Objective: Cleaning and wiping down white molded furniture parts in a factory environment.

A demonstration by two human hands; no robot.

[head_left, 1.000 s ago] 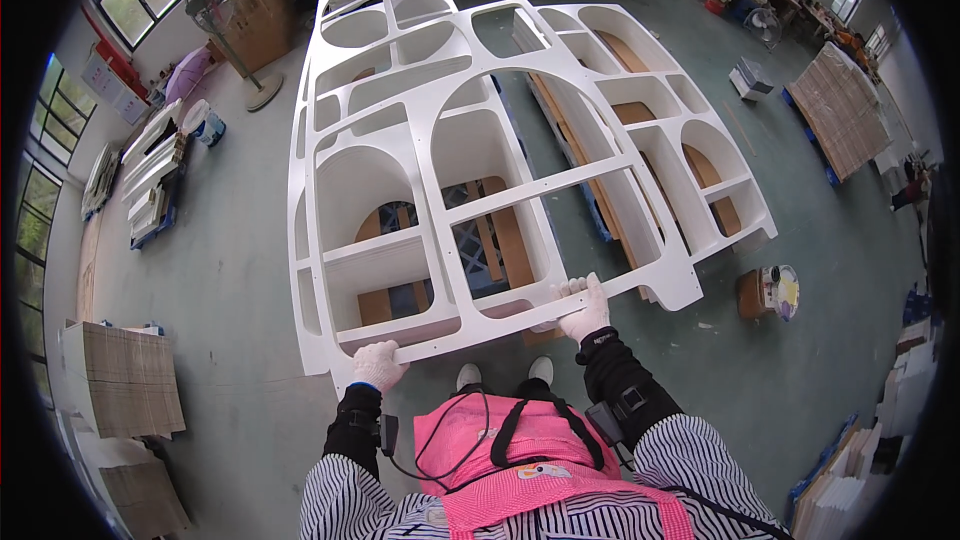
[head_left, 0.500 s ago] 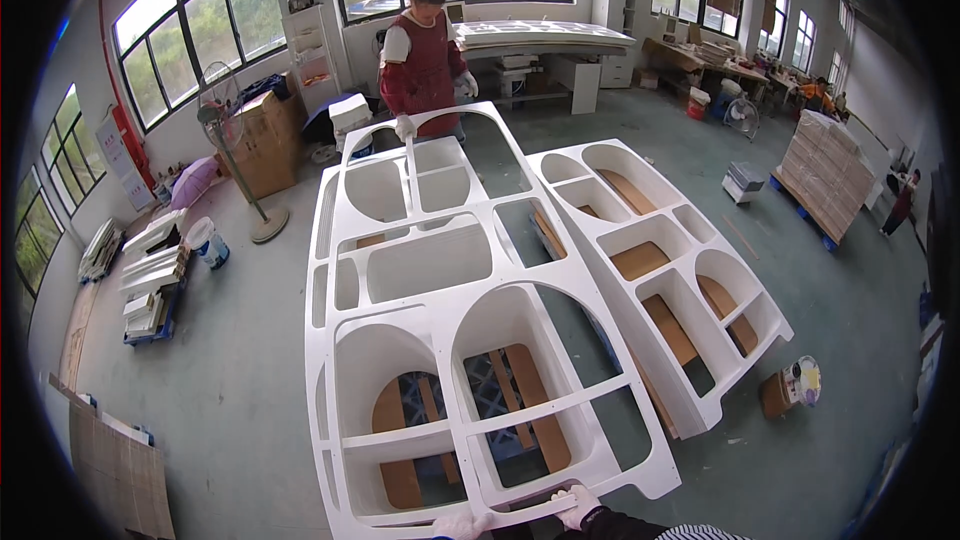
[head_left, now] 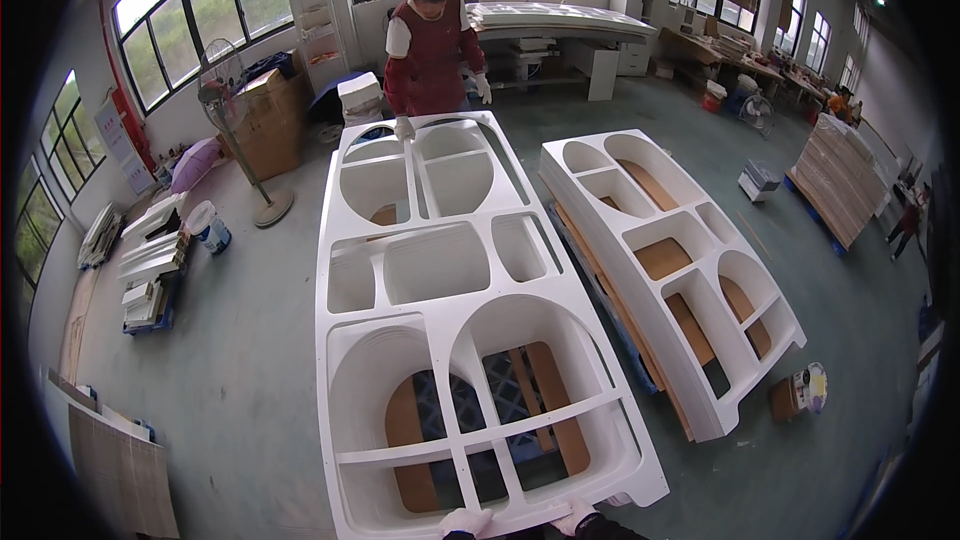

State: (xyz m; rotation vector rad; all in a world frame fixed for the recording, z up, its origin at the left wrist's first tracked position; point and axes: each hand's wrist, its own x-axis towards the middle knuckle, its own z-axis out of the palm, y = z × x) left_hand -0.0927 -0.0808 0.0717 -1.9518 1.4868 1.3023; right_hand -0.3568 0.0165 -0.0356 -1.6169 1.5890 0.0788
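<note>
Both gloved hands sit at the bottom edge of the view, wrists cut off just below. The left hand [head_left: 466, 521] lies back uppermost with its fingers bent over the near rim of the white panel [head_left: 455, 311]; the right hand [head_left: 574, 516] closes on the same rim a little further right, turned slightly inward. Both have hold of the panel, though how tightly I cannot tell, as the fingers are partly hidden.

The panel lies on top of the left of two stacks, its openings nearly matching those of the lower panels [head_left: 437, 265] beneath. The right stack [head_left: 622, 275] stands apart, with floor showing between. One co-worker stands at the far end, one hand [head_left: 404, 128] on the panel's middle bar and the other hand [head_left: 483, 90] hanging free. Around them are two fans, one on a tall stand [head_left: 213, 92] and one low fan [head_left: 757, 113], one purple umbrella [head_left: 196, 164] and one white-and-blue bucket [head_left: 208, 228].

Half a second ago the panel lay askew, its right side reaching toward the right stack; now it has swung left, squarer over its own stack, and the gap is wider.
</note>
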